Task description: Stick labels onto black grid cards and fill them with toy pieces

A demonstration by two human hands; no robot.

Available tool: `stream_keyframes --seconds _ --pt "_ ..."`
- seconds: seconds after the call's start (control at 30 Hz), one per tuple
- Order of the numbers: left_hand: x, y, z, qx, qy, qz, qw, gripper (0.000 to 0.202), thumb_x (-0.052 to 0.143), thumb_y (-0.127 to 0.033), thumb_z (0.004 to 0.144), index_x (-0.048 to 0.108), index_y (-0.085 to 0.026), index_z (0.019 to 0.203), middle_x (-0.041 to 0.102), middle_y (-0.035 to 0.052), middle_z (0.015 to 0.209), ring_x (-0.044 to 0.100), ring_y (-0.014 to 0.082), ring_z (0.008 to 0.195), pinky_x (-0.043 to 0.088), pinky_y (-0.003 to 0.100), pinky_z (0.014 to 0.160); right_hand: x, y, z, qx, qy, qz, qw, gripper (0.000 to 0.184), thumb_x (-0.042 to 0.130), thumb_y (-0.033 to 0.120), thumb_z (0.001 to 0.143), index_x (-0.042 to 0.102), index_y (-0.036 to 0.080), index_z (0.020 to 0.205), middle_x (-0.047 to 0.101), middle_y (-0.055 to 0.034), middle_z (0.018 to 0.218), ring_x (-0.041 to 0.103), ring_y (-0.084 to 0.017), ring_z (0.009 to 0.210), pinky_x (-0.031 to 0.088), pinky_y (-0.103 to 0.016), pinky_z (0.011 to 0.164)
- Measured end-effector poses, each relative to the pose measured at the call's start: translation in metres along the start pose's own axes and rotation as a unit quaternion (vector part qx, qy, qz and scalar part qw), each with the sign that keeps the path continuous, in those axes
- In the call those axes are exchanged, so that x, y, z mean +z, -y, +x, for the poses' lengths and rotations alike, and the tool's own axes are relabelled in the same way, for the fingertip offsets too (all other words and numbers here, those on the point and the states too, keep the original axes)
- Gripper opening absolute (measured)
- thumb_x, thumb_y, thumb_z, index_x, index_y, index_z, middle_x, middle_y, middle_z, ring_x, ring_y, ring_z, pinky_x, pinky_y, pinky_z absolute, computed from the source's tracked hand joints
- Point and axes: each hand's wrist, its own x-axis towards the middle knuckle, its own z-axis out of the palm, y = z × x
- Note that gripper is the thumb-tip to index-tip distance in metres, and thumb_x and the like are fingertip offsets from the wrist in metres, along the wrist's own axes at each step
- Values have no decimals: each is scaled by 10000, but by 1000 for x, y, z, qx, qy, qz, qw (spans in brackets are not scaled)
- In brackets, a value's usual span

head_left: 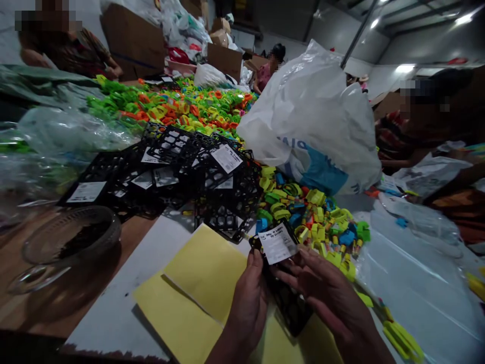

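A black perforated plastic panel (290, 306) with a white printed label (276, 244) at its upper end is held tilted in front of me. My left hand (248, 296) pinches its upper left edge, thumb on top. My right hand (328, 288) grips the opposite side, its thumb or forefinger at the label's right edge and the other fingers bent against the panel. Beneath both hands lie yellow paper sheets (206, 268). Just beyond is a heap of similar black panels (182, 146), several with white labels.
Small yellow, green and blue plastic pieces (314, 202) lie on the right, below a bulging white plastic bag (310, 111). A larger colourful pile (170, 106) spreads behind. On the left stands a clear plastic bowl (91, 227) with dark bits. Other people sit around the table.
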Motion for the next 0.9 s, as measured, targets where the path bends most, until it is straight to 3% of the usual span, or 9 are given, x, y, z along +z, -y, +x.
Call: stream_keyframes --seconds 0.17,0.33,0.47,0.7,0.8,0.9 --pt "0 -5 1 -4 17 9 1000 486 541 -451 905 543 -193 1317 610 91 1327 504 270 1288 408 413 1093 -1 5 1 13 21 -32 999 241 695 320 824 680 168 1011 685 -118 1180 623 -266 1104 484 -517 993" --pt "6 -6 -3 1 8 38 999 549 537 -543 877 561 -189 1296 630 105 1298 522 278 1271 428 410 1069 1 3 2 6 -3 -39 999 217 707 320 819 672 180 981 702 -108 1145 634 -259 1093 492 -531 983" --pt "8 -5 -3 15 -23 86 996 569 664 -416 835 489 -262 1355 650 68 1270 577 255 1207 426 386 1060 2 1 1 -3 -11 -37 999 239 733 332 792 671 193 977 702 -102 1149 632 -264 1102 482 -549 998" --pt "2 0 0 23 -54 91 994 472 608 -315 880 504 -227 1331 601 66 1338 504 229 1284 375 348 1103 4 -3 -3 -6 -7 -34 999 285 726 338 796 629 196 1023 685 -110 1191 610 -288 1163 480 -540 1012" --pt "0 1 -2 23 -49 96 994 482 586 -311 897 471 -227 1357 594 72 1348 483 224 1305 362 352 1113 -3 -3 -3 -12 -12 -94 995 357 711 403 804 599 198 1073 664 -120 1222 609 -297 1166 480 -535 1017" --pt "1 1 -5 11 -52 115 992 497 576 -333 905 448 -238 1376 594 74 1348 481 227 1307 367 368 1112 -20 -1 -1 -52 -62 -229 970 454 713 468 787 580 198 1126 606 -134 1298 589 -302 1190 514 -495 992"
